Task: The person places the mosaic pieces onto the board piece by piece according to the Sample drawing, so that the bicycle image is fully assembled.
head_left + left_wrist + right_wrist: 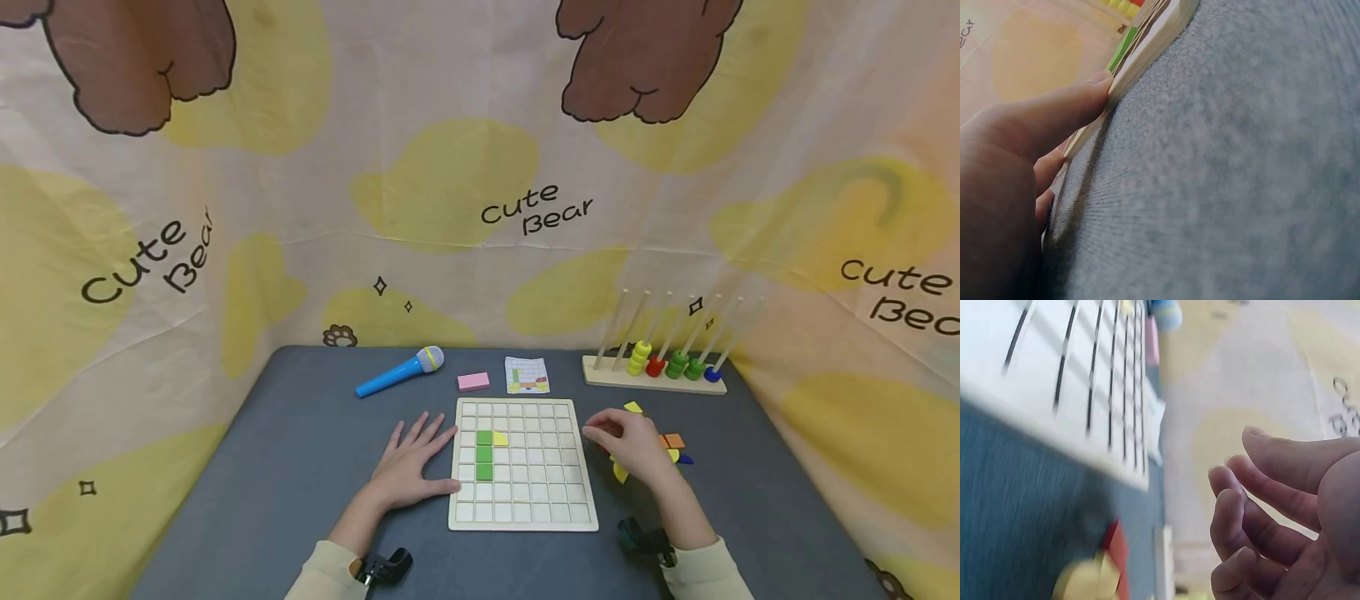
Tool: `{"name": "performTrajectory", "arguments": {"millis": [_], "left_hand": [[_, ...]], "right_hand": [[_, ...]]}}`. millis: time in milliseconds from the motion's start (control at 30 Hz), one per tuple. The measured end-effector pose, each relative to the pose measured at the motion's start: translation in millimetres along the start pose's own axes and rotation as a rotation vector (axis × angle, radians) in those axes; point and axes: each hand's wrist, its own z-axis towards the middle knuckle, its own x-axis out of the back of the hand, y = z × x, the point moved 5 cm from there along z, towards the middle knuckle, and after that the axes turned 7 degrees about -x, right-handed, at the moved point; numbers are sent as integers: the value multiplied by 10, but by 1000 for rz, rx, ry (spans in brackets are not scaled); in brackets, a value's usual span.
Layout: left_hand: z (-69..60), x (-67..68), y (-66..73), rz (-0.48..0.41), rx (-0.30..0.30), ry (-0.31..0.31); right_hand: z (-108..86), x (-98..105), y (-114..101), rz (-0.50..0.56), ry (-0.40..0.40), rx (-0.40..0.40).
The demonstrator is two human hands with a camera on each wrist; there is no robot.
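Directly between left hand [408, 471] and right hand [633, 442]: the grid board [537, 473]

It lies flat on the counter [315, 450]. The left hand, fingers straight and spread, touches its left edge with thumb and fingertip. The right hand hovers just beyond its right edge, fingers loosely curved, thumb apart from them, nothing held. Coloured pieces [674, 441] lie close by that hand; three green squares [484, 455] and one yellow square [501, 438] sit on the board.

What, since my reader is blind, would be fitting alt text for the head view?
A person's left hand touches a gridded board bearing three green squares and one yellow square; the right hand is near loose coloured pieces.
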Motion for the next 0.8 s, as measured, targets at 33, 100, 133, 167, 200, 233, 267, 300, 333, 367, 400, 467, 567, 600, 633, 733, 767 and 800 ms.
{"name": "performTrajectory", "arguments": {"millis": [33,100,133,167,200,233,267,300,333,367,400,467,567,600,633,733,767,800], "left_hand": [[-2,0,-2,2,1,-2],[-3,-2,-5,-2,1,2],[-2,-6,-8,1,0,4],[-1,-10,-12,5,5,-2],[0,-11,-11,8,4,0],[0,-13,-10,9,2,3],[1,-10,-6,7,-2,10],[3,-10,-3,9,-3,11],[3,-9,1,7,-7,16],[3,-5,6,7,-10,21],[4,-2,10,7,-15,26],[5,0,15,10,-18,28],[3,2,16,20,-13,23],[2,0,14,22,-10,18],[0,-1,13,23,-8,17],[-2,-3,10,27,-3,9],[-1,-4,8,26,-2,8],[-1,-3,9,24,-4,10]], "right_hand": [[4,34,62,-3,2,-7],[5,89,177,-11,6,-23],[4,112,231,-19,10,-31],[0,132,281,-24,11,-37],[-7,151,328,-29,14,-45],[-14,167,377,-34,17,-54],[-22,182,424,-34,19,-66],[-30,194,469,-34,19,-79],[-37,206,507,-32,17,-88],[-42,217,544,-28,15,-97],[-45,223,579,-23,14,-111],[-46,228,637,-18,7,-130],[-33,227,680,-24,-3,-128],[-27,225,689,-29,-4,-128],[-19,228,698,-33,-4,-123],[-5,247,725,-40,0,-122],[-2,257,738,-40,3,-126],[-3,270,749,-40,6,-131]]}}
